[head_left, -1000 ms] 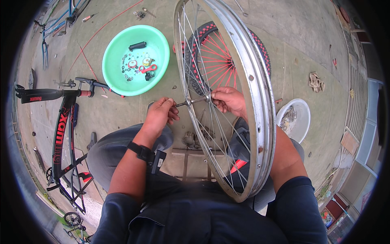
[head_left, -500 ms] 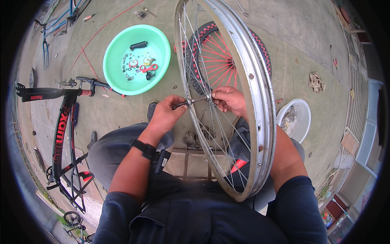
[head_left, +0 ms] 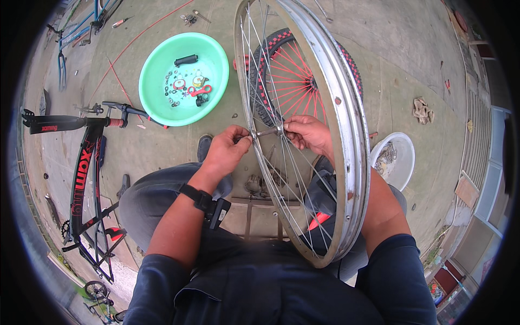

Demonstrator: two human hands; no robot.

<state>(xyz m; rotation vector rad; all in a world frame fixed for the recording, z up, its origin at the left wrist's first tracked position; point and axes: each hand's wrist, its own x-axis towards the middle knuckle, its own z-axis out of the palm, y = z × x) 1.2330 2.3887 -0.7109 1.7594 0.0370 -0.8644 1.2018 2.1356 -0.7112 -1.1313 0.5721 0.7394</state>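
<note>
A bare silver bicycle wheel (head_left: 343, 162) stands upright and slightly tilted between my arms, without a tyre. Its thin metal hub (head_left: 266, 131) lies level between my hands. On the hub's left end, my left hand (head_left: 227, 153) has its thumb and fingers pinched together at the axle, whose tip they hide. My right hand (head_left: 310, 134) reaches behind the rim and pinches the axle at the right end of the hub. Spokes fan out from both hub flanges to the rim.
Ahead left, a green basin (head_left: 147, 86) holds small parts and a black grip. A tyred wheel with red spokes (head_left: 292, 73) lies beyond my wheel. At right stands a white bucket (head_left: 409, 162) of metal parts; at left, a black bicycle frame (head_left: 86, 168).
My left fingers have closed in on the hub's end, covering the dark axle piece that showed between them. The wheel has shifted very slightly right; my right hand keeps its pinch.
</note>
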